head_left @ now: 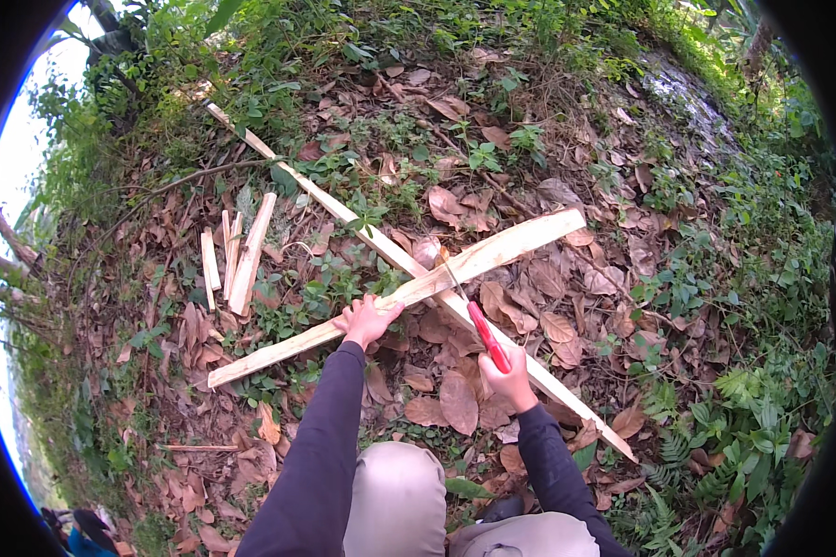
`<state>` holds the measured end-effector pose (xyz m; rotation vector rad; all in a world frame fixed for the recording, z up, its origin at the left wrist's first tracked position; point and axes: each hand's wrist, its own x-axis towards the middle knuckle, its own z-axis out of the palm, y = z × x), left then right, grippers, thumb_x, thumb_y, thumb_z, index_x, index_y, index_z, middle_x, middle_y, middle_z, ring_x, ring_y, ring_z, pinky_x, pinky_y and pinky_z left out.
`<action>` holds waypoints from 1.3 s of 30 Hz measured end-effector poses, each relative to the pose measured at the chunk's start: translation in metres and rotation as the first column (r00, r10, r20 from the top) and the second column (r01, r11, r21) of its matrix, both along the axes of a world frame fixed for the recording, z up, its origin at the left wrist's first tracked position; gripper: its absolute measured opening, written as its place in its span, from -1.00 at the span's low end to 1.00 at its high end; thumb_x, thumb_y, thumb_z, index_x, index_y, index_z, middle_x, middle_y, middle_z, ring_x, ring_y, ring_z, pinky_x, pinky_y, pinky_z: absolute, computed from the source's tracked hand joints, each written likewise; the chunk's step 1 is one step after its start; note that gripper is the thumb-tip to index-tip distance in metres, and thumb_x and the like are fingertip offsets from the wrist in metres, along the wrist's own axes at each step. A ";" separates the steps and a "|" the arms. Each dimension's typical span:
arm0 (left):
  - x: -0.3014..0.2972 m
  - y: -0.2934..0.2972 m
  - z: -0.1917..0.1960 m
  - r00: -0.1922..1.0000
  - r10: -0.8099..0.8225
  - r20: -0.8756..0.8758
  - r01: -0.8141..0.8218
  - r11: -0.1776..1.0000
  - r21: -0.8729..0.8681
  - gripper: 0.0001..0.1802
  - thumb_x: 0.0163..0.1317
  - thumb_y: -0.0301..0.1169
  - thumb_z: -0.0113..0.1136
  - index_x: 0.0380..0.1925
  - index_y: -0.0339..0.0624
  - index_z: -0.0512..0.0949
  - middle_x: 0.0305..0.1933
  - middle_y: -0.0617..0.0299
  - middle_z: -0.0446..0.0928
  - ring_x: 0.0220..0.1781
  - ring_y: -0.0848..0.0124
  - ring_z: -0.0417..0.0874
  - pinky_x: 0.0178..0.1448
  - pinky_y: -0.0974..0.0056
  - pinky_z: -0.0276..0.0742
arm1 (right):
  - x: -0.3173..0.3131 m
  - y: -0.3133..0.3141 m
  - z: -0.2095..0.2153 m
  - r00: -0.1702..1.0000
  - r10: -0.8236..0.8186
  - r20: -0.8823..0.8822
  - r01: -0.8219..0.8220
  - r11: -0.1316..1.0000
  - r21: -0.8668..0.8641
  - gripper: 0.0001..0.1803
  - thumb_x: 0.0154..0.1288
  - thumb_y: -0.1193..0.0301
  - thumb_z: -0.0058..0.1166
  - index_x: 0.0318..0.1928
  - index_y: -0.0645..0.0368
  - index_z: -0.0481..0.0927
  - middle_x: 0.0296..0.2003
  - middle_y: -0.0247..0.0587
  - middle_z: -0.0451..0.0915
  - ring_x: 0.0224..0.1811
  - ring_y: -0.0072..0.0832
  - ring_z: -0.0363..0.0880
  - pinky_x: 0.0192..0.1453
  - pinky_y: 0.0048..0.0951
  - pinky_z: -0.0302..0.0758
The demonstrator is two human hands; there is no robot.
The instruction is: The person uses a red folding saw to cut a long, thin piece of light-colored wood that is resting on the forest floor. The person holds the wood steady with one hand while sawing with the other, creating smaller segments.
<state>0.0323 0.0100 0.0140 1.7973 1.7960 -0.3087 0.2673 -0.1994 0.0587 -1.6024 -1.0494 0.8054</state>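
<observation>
A pale wooden board [506, 245] lies across a longer, thinner wooden strip [325, 197], the two crossing near the middle. My left hand [369, 321] presses down on the board, left of the crossing, its fingers over the upper edge. My right hand [507, 376] is closed round the red handle of a hand saw [485, 330]. The saw's narrow blade reaches up to the board just right of the crossing and touches it. Whether the blade has cut into the wood I cannot tell.
Several short wood pieces [248, 255] lie on the ground at the left. Dry brown leaves [458, 401] and low green plants cover the sloping soil. A thin branch [181, 176] stretches across at upper left; a grey rock [687, 102] shows at upper right.
</observation>
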 end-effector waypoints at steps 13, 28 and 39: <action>-0.008 -0.005 -0.003 1.000 0.003 -0.006 -0.003 1.000 -0.016 0.13 0.08 0.60 0.00 0.44 -0.01 0.30 0.46 -0.08 0.28 0.54 -0.20 0.14 0.49 -0.54 -0.29 | 0.001 -0.058 -0.010 0.997 0.061 -0.047 -0.065 0.995 -0.075 -0.70 0.18 0.49 0.17 -0.63 0.21 0.38 -0.74 -0.46 0.29 -0.67 -0.73 0.18 -0.57 -0.46 0.12; -0.002 -0.005 -0.012 1.000 0.018 -0.003 -0.018 0.998 0.066 0.11 0.08 0.58 0.02 0.43 0.00 0.32 0.45 -0.09 0.29 0.55 -0.20 0.12 0.51 -0.53 -0.33 | 0.008 -0.099 0.034 0.961 0.262 0.086 -0.259 0.965 -0.037 -0.56 0.15 0.30 0.50 -0.55 0.18 0.43 -0.72 -0.31 0.34 -0.66 -0.53 0.33 -0.50 -0.39 0.34; -0.001 -0.011 -0.002 0.999 0.029 0.014 -0.029 0.999 0.016 0.12 0.08 0.58 0.02 0.44 -0.01 0.32 0.47 -0.08 0.28 0.57 -0.19 0.09 0.52 -0.52 -0.36 | -0.001 -0.099 -0.018 0.995 0.057 0.084 -0.057 0.998 0.000 -0.76 0.26 0.46 0.26 -0.54 0.24 0.58 -0.77 -0.17 0.39 -0.77 -0.53 0.41 -0.60 -0.41 0.30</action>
